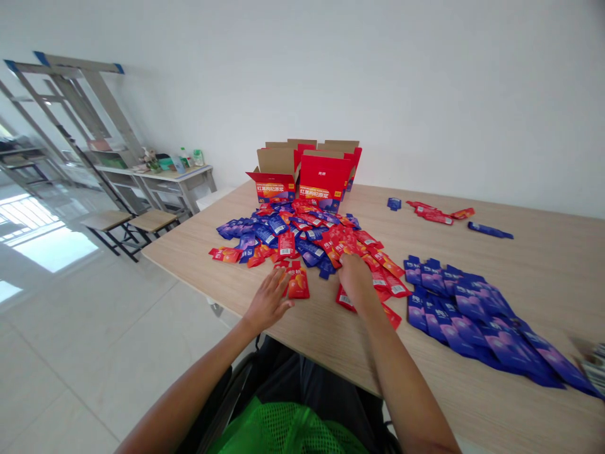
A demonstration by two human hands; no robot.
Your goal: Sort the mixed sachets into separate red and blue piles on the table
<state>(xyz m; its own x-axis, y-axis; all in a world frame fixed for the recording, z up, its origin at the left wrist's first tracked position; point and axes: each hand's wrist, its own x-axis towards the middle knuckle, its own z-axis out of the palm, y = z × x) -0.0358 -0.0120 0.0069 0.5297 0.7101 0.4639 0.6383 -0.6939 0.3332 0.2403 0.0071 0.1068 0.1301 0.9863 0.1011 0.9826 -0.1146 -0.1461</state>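
My left hand lies flat with its fingers stretched out, touching the edge of two red pouches laid side by side near the front of the table. My right hand is closed at the pile's right side, its fingertips on a red pouch; the exact grip is partly hidden. In front of both hands spreads a mixed pile of red and blue pouches. More red pouches lie loosely to the right of my right hand, some of them under my forearm.
Several open red cartons stand behind the pile. Overlapping rows of blue pouches lie at the right. Farther back are some red pouches and a blue pouch. Stools and a side table stand at the left.
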